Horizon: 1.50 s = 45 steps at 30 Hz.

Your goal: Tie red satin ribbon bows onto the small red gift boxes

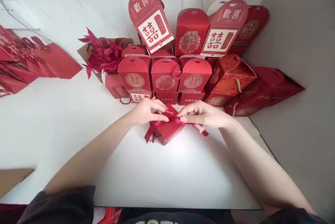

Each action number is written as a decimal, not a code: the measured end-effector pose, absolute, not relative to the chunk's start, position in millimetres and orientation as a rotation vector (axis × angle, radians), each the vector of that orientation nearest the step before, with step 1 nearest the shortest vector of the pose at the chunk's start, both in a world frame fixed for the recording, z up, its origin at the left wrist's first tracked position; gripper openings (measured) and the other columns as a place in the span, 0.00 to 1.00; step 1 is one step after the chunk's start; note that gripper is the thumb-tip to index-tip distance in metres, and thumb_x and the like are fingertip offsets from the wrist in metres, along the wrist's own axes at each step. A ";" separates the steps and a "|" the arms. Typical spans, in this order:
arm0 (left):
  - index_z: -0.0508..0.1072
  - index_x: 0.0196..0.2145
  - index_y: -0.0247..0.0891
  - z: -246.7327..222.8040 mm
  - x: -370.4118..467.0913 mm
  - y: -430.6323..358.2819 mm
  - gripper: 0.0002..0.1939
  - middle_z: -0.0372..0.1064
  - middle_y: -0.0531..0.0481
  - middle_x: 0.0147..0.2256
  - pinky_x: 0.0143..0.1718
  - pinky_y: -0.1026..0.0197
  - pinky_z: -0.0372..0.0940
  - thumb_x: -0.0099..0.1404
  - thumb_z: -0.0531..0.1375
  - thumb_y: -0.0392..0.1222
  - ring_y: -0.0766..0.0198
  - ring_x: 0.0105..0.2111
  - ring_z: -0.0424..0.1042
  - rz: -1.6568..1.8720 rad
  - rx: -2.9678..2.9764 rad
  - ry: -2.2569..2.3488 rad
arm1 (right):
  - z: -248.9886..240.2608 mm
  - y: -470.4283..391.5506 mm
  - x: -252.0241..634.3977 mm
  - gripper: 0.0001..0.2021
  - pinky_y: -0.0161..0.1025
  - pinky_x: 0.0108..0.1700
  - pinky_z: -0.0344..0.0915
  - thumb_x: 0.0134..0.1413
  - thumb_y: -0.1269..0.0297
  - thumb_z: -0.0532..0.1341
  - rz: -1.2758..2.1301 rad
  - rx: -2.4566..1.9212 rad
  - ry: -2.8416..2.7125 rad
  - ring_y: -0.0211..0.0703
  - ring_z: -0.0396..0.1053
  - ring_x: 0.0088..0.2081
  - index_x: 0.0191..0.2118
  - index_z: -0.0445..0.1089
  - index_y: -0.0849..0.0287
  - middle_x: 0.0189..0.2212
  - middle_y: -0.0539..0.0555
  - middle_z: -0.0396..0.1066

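A small red box [169, 132] rests on the white table in front of me, with a dark red ribbon [149, 134] across its top. At the box's left side my left hand [150, 111] pinches part of the ribbon between thumb and fingers. My right hand [200, 114] grips the ribbon on the right side, thumb against the curled fingers, and a ribbon end hangs out below it. Another ribbon end and a bit of cord or tassel show at the box's lower left. The middle of the bow or knot is partly hidden by the fingers.
Stacked red gift boxes [164, 77] stand close behind my hands. A bunch of dark red ribbons [108, 56] lies at their left. More red packaging [57, 61] is at the far left, cardboard [14, 178] at the lower left. A grey wall [295, 42] bounds the right side.
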<state>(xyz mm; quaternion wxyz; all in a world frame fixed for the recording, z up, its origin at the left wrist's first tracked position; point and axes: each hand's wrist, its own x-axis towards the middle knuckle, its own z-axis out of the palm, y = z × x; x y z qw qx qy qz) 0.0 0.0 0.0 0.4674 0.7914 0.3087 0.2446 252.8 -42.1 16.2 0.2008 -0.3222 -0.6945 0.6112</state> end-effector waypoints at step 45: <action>0.63 0.32 0.37 10.6 8.1 -18.0 0.14 0.74 0.51 0.30 0.35 0.61 0.66 0.61 0.65 0.45 0.64 0.32 0.76 0.482 1.748 0.853 | 1.8 -47.8 224.1 0.07 0.38 0.40 0.62 0.61 0.63 0.59 0.823 -1.165 -1.971 0.39 0.68 0.35 0.34 0.73 0.58 0.33 0.51 0.71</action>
